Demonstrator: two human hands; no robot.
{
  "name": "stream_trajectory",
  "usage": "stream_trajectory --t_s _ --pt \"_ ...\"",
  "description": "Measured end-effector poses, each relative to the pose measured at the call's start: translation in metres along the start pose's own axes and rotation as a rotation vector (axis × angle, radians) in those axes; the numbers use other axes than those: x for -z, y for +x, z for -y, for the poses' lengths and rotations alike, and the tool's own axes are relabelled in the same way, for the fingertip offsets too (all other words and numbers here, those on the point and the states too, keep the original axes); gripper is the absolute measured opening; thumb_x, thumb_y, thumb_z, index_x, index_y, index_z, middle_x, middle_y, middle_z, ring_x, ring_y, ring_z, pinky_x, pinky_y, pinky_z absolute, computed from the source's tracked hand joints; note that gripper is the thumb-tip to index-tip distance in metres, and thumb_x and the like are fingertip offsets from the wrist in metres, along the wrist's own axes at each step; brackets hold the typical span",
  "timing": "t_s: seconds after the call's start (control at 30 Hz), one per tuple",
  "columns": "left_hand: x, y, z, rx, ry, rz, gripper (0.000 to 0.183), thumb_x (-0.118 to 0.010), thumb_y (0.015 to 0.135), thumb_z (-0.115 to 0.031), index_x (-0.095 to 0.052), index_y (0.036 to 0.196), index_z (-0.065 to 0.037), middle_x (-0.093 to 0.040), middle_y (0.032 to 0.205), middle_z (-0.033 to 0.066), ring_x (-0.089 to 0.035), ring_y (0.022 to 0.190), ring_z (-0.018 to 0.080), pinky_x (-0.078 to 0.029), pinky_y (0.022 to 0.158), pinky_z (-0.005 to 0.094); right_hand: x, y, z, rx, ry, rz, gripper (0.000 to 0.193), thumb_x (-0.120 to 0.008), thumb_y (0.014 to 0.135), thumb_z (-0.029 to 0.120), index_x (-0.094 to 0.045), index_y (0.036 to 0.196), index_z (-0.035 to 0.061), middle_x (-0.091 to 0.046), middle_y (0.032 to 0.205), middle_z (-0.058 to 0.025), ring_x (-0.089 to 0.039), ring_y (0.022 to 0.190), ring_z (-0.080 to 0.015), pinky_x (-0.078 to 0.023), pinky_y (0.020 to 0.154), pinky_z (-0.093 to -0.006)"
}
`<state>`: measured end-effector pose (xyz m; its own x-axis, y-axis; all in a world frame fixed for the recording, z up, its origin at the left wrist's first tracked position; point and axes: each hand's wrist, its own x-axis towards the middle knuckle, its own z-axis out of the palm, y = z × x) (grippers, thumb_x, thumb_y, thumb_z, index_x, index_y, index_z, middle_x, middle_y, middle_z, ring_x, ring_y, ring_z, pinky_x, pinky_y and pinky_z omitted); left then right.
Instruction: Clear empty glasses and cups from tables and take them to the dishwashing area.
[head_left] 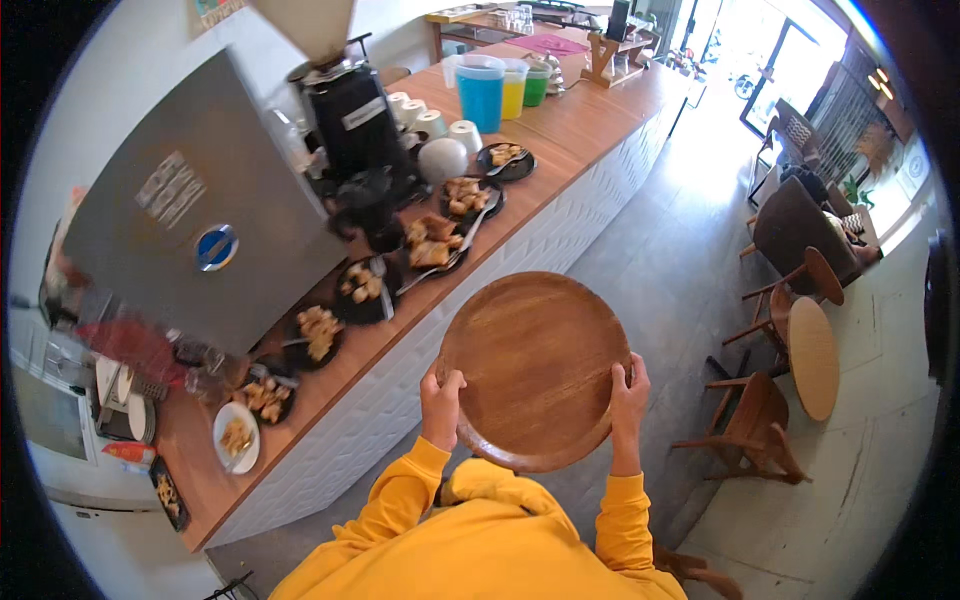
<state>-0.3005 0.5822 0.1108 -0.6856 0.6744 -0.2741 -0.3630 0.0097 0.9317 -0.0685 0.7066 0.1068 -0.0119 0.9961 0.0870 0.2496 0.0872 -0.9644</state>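
Observation:
A round brown wooden tray (535,365) is held out in front of me with nothing on it. My left hand (440,408) grips its left edge, thumb on top of the rim. On the opposite edge, my right hand (629,400) is closed the same way. To the left of the tray runs a wooden counter (400,330). Along it stand several black plates of food with forks, among them one with large pieces (435,243) and one with small chunks (318,332). A white plate (236,437) with a little food sits near the counter's close end.
Behind the plates are a coffee grinder (352,125), a large grey machine (190,210) and white cups (465,135). Blue (480,95), yellow and green containers stand farther along. Right of me are a round table (813,358), a wooden chair (752,425) and a dark sofa (803,235).

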Motion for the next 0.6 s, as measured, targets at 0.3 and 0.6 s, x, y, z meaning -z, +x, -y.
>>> stream_trajectory --t_s 0.3,0.6 --pt "-0.228 0.133 0.019 -0.058 0.105 0.166 0.036 -0.053 0.082 -0.008 -0.059 0.117 0.001 -0.063 0.098 0.0037 -0.053 0.082 0.0105 -0.045 0.073 0.0256 0.079 0.235 -0.027 -0.009 -0.082 -0.055 0.025 -0.050 0.093 0.012 -0.055 0.113 -0.0014 -0.062 0.098 -0.0074 -0.058 0.092 -0.0152 -0.046 0.082 -0.0303" --pt "-0.426 0.243 0.037 -0.037 0.165 0.125 0.030 -0.052 0.079 -0.008 -0.061 0.107 0.000 -0.055 0.079 -0.0023 -0.047 0.071 0.0091 -0.040 0.067 0.0241 0.116 0.440 -0.088 -0.116 0.098 -0.063 0.027 -0.044 0.089 0.006 -0.056 0.112 -0.0019 -0.059 0.098 -0.0039 -0.054 0.090 -0.0128 -0.043 0.085 -0.0276"
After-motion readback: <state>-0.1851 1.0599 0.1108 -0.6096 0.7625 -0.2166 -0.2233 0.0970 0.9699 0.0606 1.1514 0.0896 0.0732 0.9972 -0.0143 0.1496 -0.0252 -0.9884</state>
